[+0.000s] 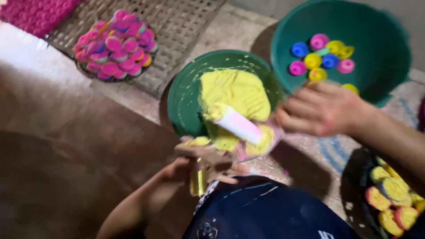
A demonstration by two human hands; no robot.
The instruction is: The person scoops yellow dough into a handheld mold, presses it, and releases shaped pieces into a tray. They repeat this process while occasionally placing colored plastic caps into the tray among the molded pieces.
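Observation:
My left hand point(208, 161) is low in the middle, shut on a small yellow mould point(198, 179) held over my dark blue lap. Just above it a green bowl point(183, 95) holds a heap of yellow powder point(237, 90), with a white-and-pink scoop point(239, 125) lying in it. My right hand point(321, 108) is blurred, fingers spread, hovering empty at the bowl's right edge.
A large green tub point(380, 40) at the upper right holds several coloured caps point(321, 55). A tray of pink cakes point(116, 44) sits on a woven mat point(177, 22) at the upper left. More yellow and pink cakes point(392, 199) lie at the lower right.

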